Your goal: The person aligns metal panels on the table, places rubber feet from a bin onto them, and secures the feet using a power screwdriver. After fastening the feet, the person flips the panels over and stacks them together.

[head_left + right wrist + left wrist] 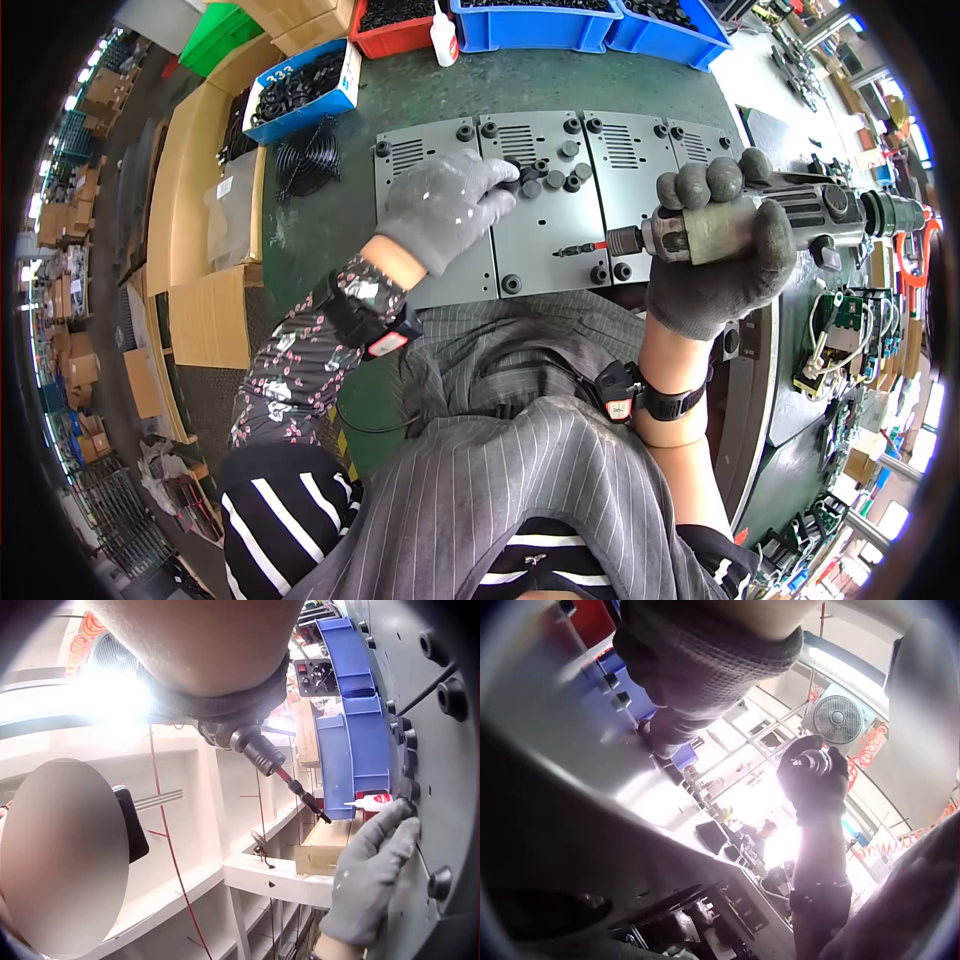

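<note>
Grey metal panels [540,235] with slots lie side by side on the green table, black round feet [511,284] near their edges. My gloved left hand [445,205] is over the second panel, thumb and fingers pinching a small black foot [512,178] beside a loose cluster of feet [554,178]. The right wrist view shows this left hand [371,874] against the panel face. My gloved right hand [715,245] grips a power screwdriver [810,208] above the right panels, its bit [578,249] pointing left. In the left wrist view the right hand [814,780] is raised and strongly backlit.
Blue bins [535,30], a red bin [385,38] and a white bottle [443,38] line the far edge. A blue-and-white box of black parts [300,92], a black fan guard [308,160] and cardboard [208,315] are on the left. Circuit boards [840,325] lie at right.
</note>
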Tool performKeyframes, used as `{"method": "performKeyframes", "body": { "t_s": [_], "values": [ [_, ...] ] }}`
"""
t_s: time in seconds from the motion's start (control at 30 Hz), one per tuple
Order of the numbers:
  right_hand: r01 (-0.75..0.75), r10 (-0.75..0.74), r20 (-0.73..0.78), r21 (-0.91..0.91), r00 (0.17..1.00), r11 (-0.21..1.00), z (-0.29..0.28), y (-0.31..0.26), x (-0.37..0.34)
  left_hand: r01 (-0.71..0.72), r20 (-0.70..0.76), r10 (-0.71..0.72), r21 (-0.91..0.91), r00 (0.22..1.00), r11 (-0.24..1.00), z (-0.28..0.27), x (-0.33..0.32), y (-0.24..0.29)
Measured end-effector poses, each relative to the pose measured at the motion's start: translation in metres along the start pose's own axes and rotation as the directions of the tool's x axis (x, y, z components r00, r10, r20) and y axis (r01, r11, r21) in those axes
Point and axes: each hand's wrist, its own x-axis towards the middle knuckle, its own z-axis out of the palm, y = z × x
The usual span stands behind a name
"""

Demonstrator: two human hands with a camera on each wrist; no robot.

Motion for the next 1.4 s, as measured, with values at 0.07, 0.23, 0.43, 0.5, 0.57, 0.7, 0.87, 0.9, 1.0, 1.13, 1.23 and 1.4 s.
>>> {"method": "performKeyframes", "body": {
  "t_s": [0.07, 0.23, 0.43, 0.5, 0.57, 0.7, 0.87, 0.9, 1.0, 1.13, 1.23, 1.4],
  "values": [
    [-0.011, 0.011, 0.02, -0.006, 1.0, 1.0, 0.003, 0.001, -0.003, 0.111, 0.1, -0.099, -0.117, 0.99, 0.987, -0.007, 0.0, 0.003],
    [-0.067, 0.069, 0.045, -0.055, 0.997, 0.996, 0.016, 0.002, -0.013, 0.408, 0.523, -0.199, -0.322, 0.829, 0.854, -0.026, -0.033, -0.002],
    [-0.225, 0.231, 0.048, -0.107, 0.972, 0.968, 0.028, 0.02, -0.023, 0.181, 0.127, -0.158, -0.191, 0.979, 0.965, -0.018, -0.053, 0.003],
    [-0.233, 0.246, 0.052, -0.176, 0.968, 0.956, 0.03, 0.024, -0.025, 0.134, 0.105, -0.115, -0.198, 0.988, 0.971, -0.017, -0.059, 0.004],
    [-0.255, 0.278, 0.095, -0.202, 0.956, 0.945, 0.033, 0.028, -0.029, 0.137, 0.131, -0.099, -0.328, 0.987, 0.935, -0.021, -0.067, 0.008],
    [-0.298, 0.349, 0.156, -0.279, 0.924, 0.913, 0.031, 0.041, -0.035, 0.034, 0.035, -0.028, -0.182, 0.999, 0.983, -0.014, -0.085, 0.017],
    [-0.235, 0.319, 0.184, -0.372, 0.93, 0.898, 0.042, 0.057, -0.046, 0.045, -0.07, -0.06, -0.191, 0.996, 0.98, -0.004, -0.091, 0.017],
    [-0.243, 0.332, 0.194, -0.376, 0.923, 0.894, 0.042, 0.059, -0.047, 0.059, -0.061, -0.072, -0.19, 0.996, 0.98, -0.003, -0.091, 0.017],
    [-0.297, 0.483, 0.33, -0.48, 0.811, 0.826, 0.036, 0.06, -0.04, 0.067, -0.094, -0.084, -0.174, 0.992, 0.983, 0.003, -0.092, 0.014],
    [-0.277, 0.453, 0.293, -0.485, 0.842, 0.829, 0.045, 0.064, -0.048, 0.136, 0.107, -0.125, -0.102, 0.986, 0.985, -0.01, -0.086, 0.018],
    [-0.253, 0.504, 0.328, -0.576, 0.799, 0.777, 0.038, 0.065, -0.046, 0.081, -0.033, -0.087, -0.164, 0.996, 0.983, 0.001, -0.09, 0.014],
    [-0.335, 0.515, 0.272, -0.503, 0.813, 0.796, 0.038, 0.073, -0.044, 0.103, 0.088, -0.092, -0.128, 0.992, 0.986, -0.004, -0.085, 0.014]
  ]
}}
